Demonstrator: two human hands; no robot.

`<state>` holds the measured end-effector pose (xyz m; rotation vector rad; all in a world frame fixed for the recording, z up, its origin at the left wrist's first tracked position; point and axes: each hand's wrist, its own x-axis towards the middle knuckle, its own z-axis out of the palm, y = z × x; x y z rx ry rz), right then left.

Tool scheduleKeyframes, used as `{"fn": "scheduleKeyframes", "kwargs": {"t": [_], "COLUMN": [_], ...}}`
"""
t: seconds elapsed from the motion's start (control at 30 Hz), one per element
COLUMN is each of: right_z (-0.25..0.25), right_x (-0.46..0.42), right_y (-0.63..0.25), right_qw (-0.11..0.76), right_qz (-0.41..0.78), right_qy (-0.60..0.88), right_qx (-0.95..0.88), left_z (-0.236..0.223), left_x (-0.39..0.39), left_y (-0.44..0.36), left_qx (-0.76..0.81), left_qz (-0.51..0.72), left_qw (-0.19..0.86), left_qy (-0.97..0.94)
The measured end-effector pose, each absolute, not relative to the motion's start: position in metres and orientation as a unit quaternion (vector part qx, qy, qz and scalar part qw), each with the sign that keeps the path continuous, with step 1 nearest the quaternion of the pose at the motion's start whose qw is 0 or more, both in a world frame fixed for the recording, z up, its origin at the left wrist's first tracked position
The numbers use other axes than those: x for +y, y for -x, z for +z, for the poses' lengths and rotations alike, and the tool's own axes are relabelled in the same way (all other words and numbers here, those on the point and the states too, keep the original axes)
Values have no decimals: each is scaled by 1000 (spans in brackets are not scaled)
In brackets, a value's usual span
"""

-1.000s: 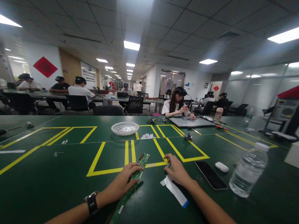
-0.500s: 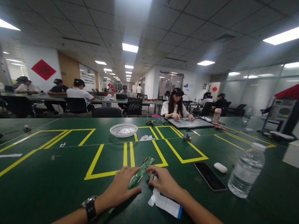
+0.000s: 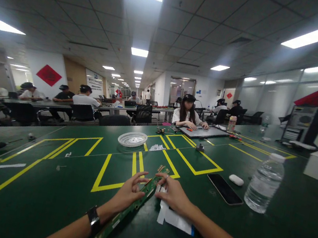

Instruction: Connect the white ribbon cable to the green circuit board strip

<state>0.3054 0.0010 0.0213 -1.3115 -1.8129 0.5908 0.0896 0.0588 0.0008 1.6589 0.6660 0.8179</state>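
At the lower centre of the frame, on the yellow-taped green table [image 3: 49, 198] in a ceiling-lit room, the left hand [image 3: 127, 193] grips the circuit board [image 3: 133, 209]; the right hand [image 3: 174, 195] pinches the white ribbon cable [image 3: 176, 219].

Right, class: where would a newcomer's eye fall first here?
Probably on the long green circuit board, slanting between the left hand and right hand at lower centre. Next come the yellow tape outlines on the green table, beyond the hands and to the left. The clear bottle stands out too, at right beside the phone.
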Motion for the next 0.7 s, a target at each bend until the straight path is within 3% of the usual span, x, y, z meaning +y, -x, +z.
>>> {"fn": "scheduleKeyframes", "kwargs": {"t": [0.13, 0.27, 0.53, 0.7], "right_z": [17, 10, 13, 15], "right_x": [3, 5, -1, -2], "right_y": [-299, -293, -282, -279], "right_qw": [427, 429, 494, 501], "right_qz": [321, 433, 495, 452], "right_qy": [513, 496, 392, 402], "right_qx": [-672, -618, -597, -619], "left_z": [5, 5, 2, 0], "left_x": [51, 42, 43, 40], "left_y": [-96, -102, -106, -108], "left_qx": [283, 286, 298, 296], "left_qz": [401, 423, 446, 423], "left_qw": [655, 690, 688, 658], "left_qy": [-574, -513, -489, -548]}}
